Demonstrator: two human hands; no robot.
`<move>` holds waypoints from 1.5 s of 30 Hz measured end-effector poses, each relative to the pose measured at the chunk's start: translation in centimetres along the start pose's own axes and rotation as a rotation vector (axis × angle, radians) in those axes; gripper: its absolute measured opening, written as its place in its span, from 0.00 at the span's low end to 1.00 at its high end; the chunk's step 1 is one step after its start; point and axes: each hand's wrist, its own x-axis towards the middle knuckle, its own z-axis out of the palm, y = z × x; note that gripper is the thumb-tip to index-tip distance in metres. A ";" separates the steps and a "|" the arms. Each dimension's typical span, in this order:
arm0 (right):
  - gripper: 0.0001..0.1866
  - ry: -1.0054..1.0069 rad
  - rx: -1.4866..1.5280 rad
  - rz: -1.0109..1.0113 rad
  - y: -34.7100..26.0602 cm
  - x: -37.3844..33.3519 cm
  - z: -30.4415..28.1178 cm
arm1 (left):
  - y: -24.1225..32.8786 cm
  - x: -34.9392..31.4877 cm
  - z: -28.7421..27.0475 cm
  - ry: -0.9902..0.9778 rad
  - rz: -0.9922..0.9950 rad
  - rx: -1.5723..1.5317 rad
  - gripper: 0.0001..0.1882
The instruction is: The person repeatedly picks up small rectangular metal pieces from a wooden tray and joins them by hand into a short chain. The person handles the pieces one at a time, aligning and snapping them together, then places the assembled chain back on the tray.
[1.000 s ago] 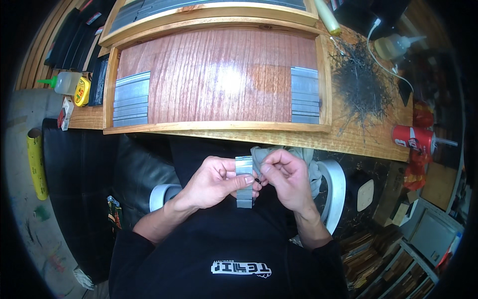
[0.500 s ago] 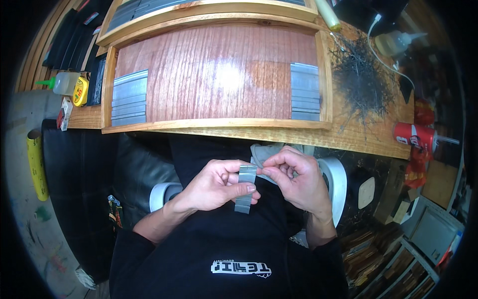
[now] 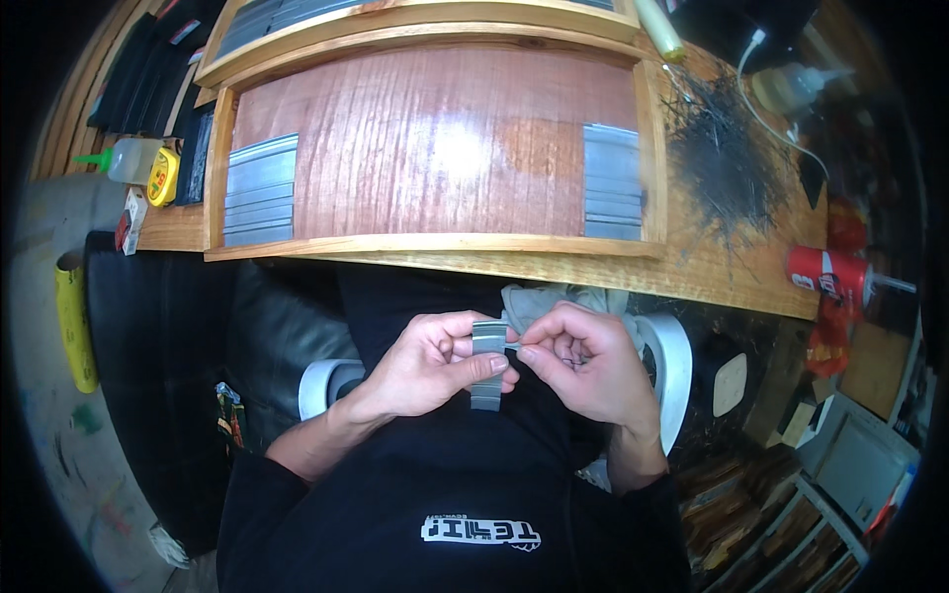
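Note:
Above my lap, my left hand (image 3: 420,368) grips a short grey, banded metal-looking strip (image 3: 485,400) between thumb and fingers. Lines cross the strip's face, like narrow pieces lying side by side; whether it is one piece or a stack I cannot tell. My right hand (image 3: 598,371) is closed in a pinch at the strip's right edge, near its upper end. Whatever lies between those fingertips is too small to make out. Beyond my hands, a shallow wooden tray (image 3: 435,247) holds similar grey strips along its left side (image 3: 261,188) and right side (image 3: 612,183).
A second wooden frame (image 3: 415,40) with grey pieces lies behind the tray. To the right are a heap of thin dark wires (image 3: 727,158), a squeeze bottle (image 3: 791,89) and a red can (image 3: 828,272). A green-tipped bottle (image 3: 133,160) and yellow container (image 3: 163,178) stand at left.
The strip has shifted slightly up and is tilted differently in my left hand. My right fingertips have moved slightly down and left, closer along its edge.

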 end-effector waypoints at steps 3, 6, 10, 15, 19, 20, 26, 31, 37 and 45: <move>0.07 0.160 0.363 -0.057 2.0 -0.7 1.7 | -0.8 0.0 0.1 0.097 0.099 -0.085 0.14; 0.08 0.271 0.513 -0.113 3.4 -0.8 3.8 | -1.0 0.0 0.4 0.201 0.166 -0.154 0.13; 0.07 0.452 0.368 -0.147 4.2 -0.4 6.6 | -2.1 0.0 0.8 0.337 0.181 -0.168 0.14; 0.08 0.448 -0.028 -0.171 2.5 -0.3 6.2 | -2.4 0.0 0.9 0.419 0.182 -0.206 0.15; 0.10 0.369 -0.077 -0.269 2.0 0.3 5.6 | -2.1 0.0 0.4 0.392 0.190 -0.263 0.13; 0.10 0.345 -0.089 -0.300 1.8 0.3 5.4 | -2.1 0.0 0.3 0.384 0.207 -0.287 0.12; 0.13 0.234 -0.097 -0.122 1.6 -2.1 3.5 | -0.7 -0.2 -0.2 0.426 0.247 -0.328 0.12; 0.13 0.251 -0.250 -0.261 2.1 -1.8 3.7 | -0.7 0.0 0.6 0.397 0.210 -0.347 0.13; 0.13 0.130 -0.376 -0.339 2.2 -2.1 3.0 | -1.0 0.1 0.2 0.328 0.140 -0.257 0.13; 0.13 -0.146 0.016 -0.244 3.9 -3.8 1.9 | 1.0 1.3 1.5 0.165 -0.061 -0.135 0.11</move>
